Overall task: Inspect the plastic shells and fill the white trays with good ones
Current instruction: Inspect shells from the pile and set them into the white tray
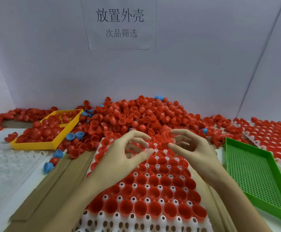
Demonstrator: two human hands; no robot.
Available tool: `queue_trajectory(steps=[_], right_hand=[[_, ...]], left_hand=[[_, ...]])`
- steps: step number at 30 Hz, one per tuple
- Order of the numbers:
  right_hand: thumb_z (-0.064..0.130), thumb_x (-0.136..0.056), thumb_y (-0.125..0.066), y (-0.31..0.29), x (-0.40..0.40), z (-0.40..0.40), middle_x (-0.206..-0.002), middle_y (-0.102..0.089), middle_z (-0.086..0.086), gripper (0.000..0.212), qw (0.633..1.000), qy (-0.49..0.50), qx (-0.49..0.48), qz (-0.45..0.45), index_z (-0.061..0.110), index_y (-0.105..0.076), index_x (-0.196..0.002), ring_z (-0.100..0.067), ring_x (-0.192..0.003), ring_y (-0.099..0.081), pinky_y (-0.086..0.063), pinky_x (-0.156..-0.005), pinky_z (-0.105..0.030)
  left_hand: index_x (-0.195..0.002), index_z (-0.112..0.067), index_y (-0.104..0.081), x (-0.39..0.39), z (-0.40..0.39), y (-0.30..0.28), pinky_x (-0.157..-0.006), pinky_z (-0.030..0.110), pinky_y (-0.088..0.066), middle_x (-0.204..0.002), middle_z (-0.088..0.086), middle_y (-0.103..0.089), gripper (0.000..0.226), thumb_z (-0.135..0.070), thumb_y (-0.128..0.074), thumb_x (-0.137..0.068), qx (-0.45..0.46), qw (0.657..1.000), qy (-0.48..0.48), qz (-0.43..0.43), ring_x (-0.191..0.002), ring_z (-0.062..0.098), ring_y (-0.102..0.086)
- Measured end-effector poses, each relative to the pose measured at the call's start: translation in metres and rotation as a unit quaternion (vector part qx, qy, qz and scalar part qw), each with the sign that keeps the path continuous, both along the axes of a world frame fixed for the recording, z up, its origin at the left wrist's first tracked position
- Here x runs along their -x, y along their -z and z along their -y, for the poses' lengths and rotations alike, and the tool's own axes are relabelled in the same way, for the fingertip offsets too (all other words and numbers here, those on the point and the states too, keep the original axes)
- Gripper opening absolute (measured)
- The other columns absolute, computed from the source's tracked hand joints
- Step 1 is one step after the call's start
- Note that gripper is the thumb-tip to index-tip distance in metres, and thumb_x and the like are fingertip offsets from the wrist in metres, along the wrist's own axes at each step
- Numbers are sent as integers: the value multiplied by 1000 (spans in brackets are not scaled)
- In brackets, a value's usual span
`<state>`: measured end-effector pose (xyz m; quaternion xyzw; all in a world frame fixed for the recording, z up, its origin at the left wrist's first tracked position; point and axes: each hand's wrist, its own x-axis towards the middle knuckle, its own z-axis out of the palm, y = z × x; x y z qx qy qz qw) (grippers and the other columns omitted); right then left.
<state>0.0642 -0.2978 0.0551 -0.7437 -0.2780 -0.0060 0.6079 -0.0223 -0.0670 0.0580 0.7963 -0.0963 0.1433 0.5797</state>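
Note:
A white tray [116, 221] lies in front of me, most of its cups filled with red plastic shells [154, 195]; its nearest rows are bare. Behind it rises a big pile of loose red shells [136, 114]. My right hand [193, 151] hovers over the tray's far end and pinches a blurred red shell [165, 136] between thumb and index finger. My left hand [128, 154] hangs beside it over the tray, fingers loosely curled, with nothing visible in them.
A yellow tray [36, 145] holding red shells sits at the left and a green perforated tray [253, 173] at the right. A filled white tray [277, 136] lies far right, a bare one [11, 166] far left. Blue shells [73, 136] are scattered about. Cardboard strips [52, 181] flank the middle tray.

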Motion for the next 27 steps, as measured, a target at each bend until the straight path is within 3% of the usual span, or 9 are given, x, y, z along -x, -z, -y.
queue_trajectory(steps=[2,4,8,14,21,24,26,27], right_hand=[[29,-85,-83,1,7,-8,-91,-73,-1,32,999,-29,13,12,35,-73,-116,-19,-85,-74,-60,-77,-25],[28,-85,-84,3,14,-14,-88,-72,-2,32,998,-59,24,20,33,-74,-115,-22,-83,-73,-60,-78,-27],[28,-89,-81,2,21,-19,-92,-76,-5,30,995,-101,6,3,33,-73,-117,-23,-83,-76,-59,-79,-25],[26,-90,-78,0,23,-16,-93,-76,-8,29,993,-101,-38,-40,29,-74,-119,-25,-83,-76,-59,-82,-26],[28,-84,-79,1,13,-8,-99,-74,-7,39,973,-111,-141,-145,26,-75,-123,-18,-87,-70,-60,-82,-24],[40,-86,-78,7,3,-2,-103,-78,1,37,994,26,-83,-69,39,-72,-122,-15,-93,-75,-61,-78,-24],[44,-88,-75,14,-7,4,-96,-77,9,32,986,165,-8,17,46,-70,-119,-11,-87,-75,-61,-68,-27],[42,-89,-75,18,-13,8,-93,-75,12,30,975,218,23,43,46,-70,-119,-9,-85,-74,-63,-67,-34]], left_hand=[[-123,-40,-63,0,9,6,-81,35,-63,-114,-12,-70,40,-41,-82,-87,-2,1000,15,4,-103,11,-72],[-126,-42,-59,0,13,9,-87,31,-62,-117,-15,-69,48,-47,-82,-84,7,1000,16,7,-105,10,-73],[-122,-34,-61,-2,10,9,-86,29,-62,-106,-7,-75,42,-28,-83,-87,39,999,-4,-1,-92,16,-77],[-126,-30,-68,0,6,3,-84,20,-59,-109,0,-78,37,-12,-75,-95,81,996,45,-1,-98,19,-77],[-126,-29,-69,-6,-8,5,-96,37,-59,-114,9,-76,34,-10,-69,-98,150,987,58,-32,-107,27,-74],[-132,-19,-65,-7,-16,4,-93,31,-58,-120,18,-74,35,-8,-66,-99,220,965,117,-80,-115,33,-71],[-135,-12,-62,-7,-19,3,-92,29,-57,-124,21,-71,36,-7,-65,-99,244,955,142,-96,-119,33,-69],[-135,-11,-61,-7,-20,2,-92,29,-57,-124,22,-71,36,-7,-64,-99,248,952,146,-100,-119,33,-69]])
